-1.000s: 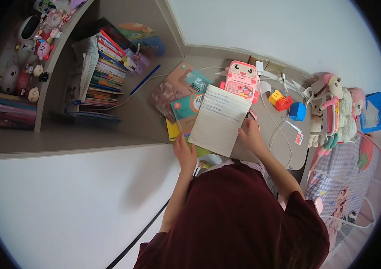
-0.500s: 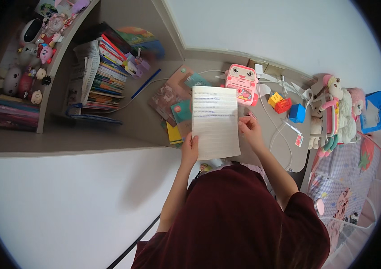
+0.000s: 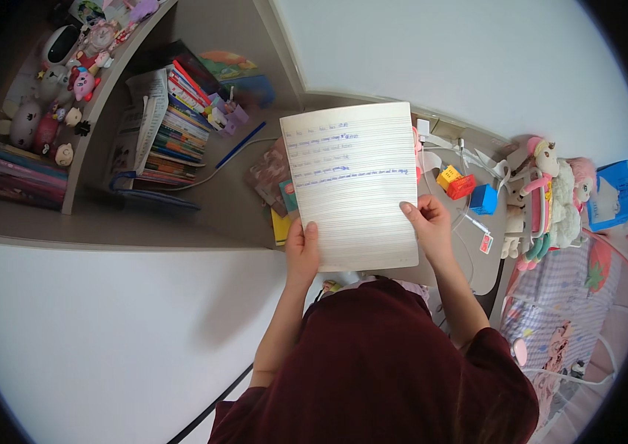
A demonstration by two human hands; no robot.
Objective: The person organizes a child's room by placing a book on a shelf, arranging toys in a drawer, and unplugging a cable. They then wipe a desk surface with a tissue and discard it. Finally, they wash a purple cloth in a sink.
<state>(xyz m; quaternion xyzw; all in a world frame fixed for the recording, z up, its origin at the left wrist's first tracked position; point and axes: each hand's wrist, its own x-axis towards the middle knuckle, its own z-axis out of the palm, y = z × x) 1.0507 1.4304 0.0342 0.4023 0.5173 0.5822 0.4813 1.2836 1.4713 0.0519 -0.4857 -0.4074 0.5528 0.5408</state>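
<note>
A lined exercise book, with rows of blue handwriting on its upper part, is held up above the desk. My left hand grips its lower left edge, thumb on the page. On the opposite edge my right hand pinches the paper, its thumb also lying on the page. Behind the book, a pink case or toy is almost wholly hidden. Just beyond my right hand lie a yellow block, a red block and a blue block.
At left, a shelf holds a stack of books and small figurines. A blue stick lies by a white cable. Right of the blocks are a white pen and plush toys. A yellow book pokes out beside the exercise book.
The exercise book has come up closer and now looks larger, covering the pink case. My right hand, earlier beside it, has taken hold of its right edge.
</note>
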